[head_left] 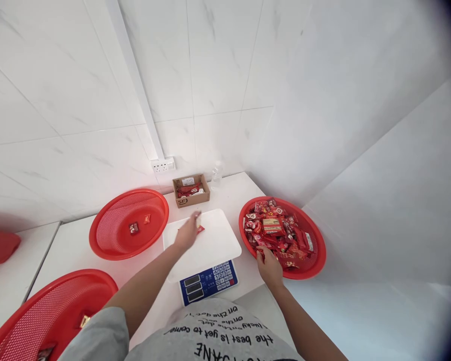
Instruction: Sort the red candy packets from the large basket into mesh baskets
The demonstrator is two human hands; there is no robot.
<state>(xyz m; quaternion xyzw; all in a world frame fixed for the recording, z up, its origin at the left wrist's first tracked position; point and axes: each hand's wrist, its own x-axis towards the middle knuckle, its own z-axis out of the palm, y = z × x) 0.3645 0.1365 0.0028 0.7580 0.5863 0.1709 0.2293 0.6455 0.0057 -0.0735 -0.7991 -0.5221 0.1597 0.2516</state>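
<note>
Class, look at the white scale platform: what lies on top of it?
On the scale platform lies one small red candy, beside the left hand hovering over it. Anything under that hand is hidden.

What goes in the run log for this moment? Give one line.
left hand: open over scale platter, by red candy | right hand: at full red basket, grip unclear | far basket: two candies

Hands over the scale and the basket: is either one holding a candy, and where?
The right hand pinches a red candy at the basket edge; its grip point is unclear. The left hand holds nothing.
</note>
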